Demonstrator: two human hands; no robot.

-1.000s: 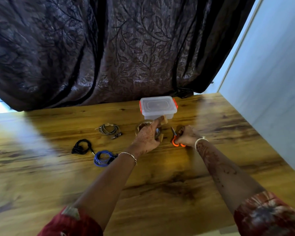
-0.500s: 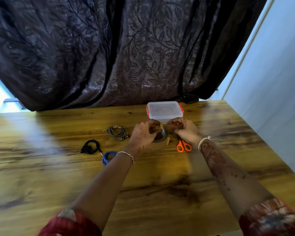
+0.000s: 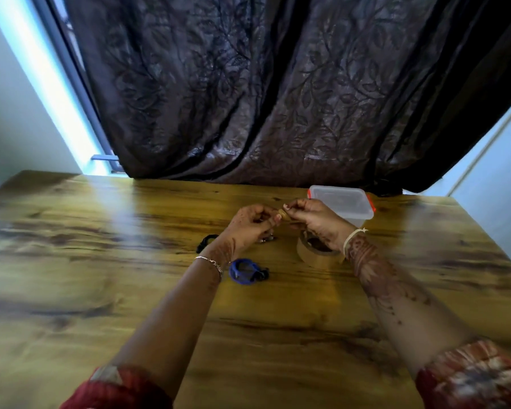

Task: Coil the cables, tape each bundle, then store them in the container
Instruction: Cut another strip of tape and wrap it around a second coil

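Observation:
Both hands are raised above the wooden table (image 3: 130, 261) and pinch a small piece of brown tape (image 3: 283, 215) between them. My left hand (image 3: 252, 227) holds its left end and my right hand (image 3: 314, 221) its right end. The brown tape roll (image 3: 317, 256) lies flat under my right wrist. A blue coiled cable (image 3: 243, 271) lies by my left wrist, and a black coiled cable (image 3: 206, 242) sits further left. A bit of a grey cable (image 3: 267, 239) shows under my left hand. The clear lidded container (image 3: 344, 202) with orange clips stands behind my right hand.
A dark patterned curtain (image 3: 278, 98) hangs behind the table's far edge. A pale wall (image 3: 499, 172) runs close along the right side and a bright window strip (image 3: 56, 93) shows at the left. The scissors are not visible.
My right hand left the orange scissors and joined the left at the tape roll. Both hands have since risen with a tape piece held between them. The view swung left.

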